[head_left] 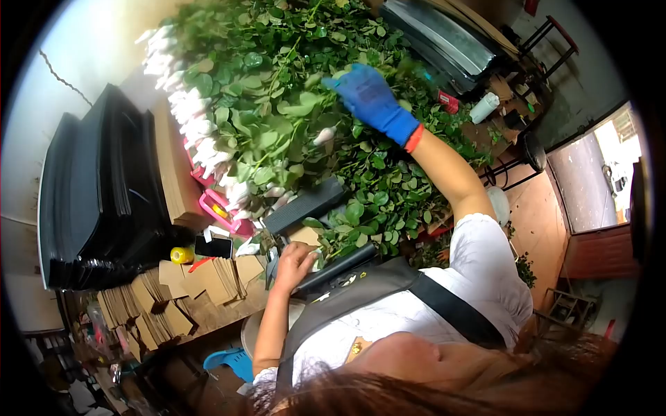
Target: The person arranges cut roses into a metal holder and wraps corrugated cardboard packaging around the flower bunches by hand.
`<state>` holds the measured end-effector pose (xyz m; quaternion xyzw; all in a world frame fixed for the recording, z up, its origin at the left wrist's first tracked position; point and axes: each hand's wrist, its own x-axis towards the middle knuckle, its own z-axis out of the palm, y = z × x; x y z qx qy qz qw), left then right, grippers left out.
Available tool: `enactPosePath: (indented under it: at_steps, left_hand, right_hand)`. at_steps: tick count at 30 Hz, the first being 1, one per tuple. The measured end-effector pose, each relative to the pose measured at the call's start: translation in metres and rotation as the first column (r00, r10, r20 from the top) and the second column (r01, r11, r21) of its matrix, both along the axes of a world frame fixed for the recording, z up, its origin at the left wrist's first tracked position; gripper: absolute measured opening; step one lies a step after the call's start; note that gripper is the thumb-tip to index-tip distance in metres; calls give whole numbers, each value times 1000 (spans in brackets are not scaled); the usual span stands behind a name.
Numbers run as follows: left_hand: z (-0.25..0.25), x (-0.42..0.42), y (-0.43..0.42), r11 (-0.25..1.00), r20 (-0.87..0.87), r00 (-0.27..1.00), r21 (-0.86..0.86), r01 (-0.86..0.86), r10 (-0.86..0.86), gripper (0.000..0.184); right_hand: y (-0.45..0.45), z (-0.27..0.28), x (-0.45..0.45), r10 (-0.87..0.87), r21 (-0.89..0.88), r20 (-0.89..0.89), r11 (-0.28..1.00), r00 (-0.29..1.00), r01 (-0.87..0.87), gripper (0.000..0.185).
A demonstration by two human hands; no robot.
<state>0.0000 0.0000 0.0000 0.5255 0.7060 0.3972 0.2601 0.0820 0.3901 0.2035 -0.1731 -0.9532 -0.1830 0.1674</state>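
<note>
Your leafy stems (277, 90) are lying heaped at 12 o'clock, their pale buds (198, 127) facing 10, probably for alignment, while your gloved right hand (368, 97) is hovering by the foliage near 1, your left hand (295, 265) is resting near 7, and I'm not managing to tell whether either's fingers are clamped.

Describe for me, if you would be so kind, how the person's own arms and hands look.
The right hand wears a blue fabric glove, brighter at the wrist, with an orange-red cuff edge. A short, loose white sleeve covers that upper arm; the forearm is bare. The left hand and its forearm have no covering; that side's sleeve is mostly hidden.
</note>
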Motion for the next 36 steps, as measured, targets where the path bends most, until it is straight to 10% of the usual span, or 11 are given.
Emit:
enactPosePath:
  at_steps: [2, 5, 9, 12, 15, 20, 29, 32, 36]
  left_hand:
    - [-6, 5, 10, 998, -30, 1000, 56, -8, 10, 16]
    - [-9, -2, 9, 994, -56, 997, 103, -39, 45, 13]
    - [-11, -3, 4, 993, -73, 995, 106, -55, 63, 12]
    - [-19, -3, 5, 992, 18, 997, 100, -76, 74, 17]
    - [-61, 0, -3, 947, 388, 868, -48, -317, 310, 47]
    - [-40, 3, 5, 959, 552, 807, 45, -281, 210, 98]
    - [-48, 2, 1, 966, 531, 820, 10, -258, 214, 71]
    - [-26, -1, 4, 989, 129, 983, 59, -139, 130, 51]
    - [-7, 4, 7, 978, 176, 962, -50, -204, 210, 45]
  right_hand:
    - [14, 4, 8, 200, 208, -448, 971, 871, -116, 48]
    - [18, -21, 15, 164, 190, -155, 973, 974, -134, 53]
    - [-37, 21, 63, 211, 145, -376, 975, 902, -168, 58]
    - [-65, 16, 93, 46, -168, 293, 986, 955, 4, 50]
    - [-57, -42, 116, -17, -207, 613, 961, 790, 182, 43]
    - [-53, -133, 129, -27, -176, 874, 912, 484, 369, 31]
    - [-59, -137, 124, 3, -177, 870, 935, 494, 306, 15]
    - [-55, -134, 120, 83, -216, 895, 940, 439, 264, 20]
    - [-36, -88, 80, 61, -329, 745, 900, 665, 285, 38]
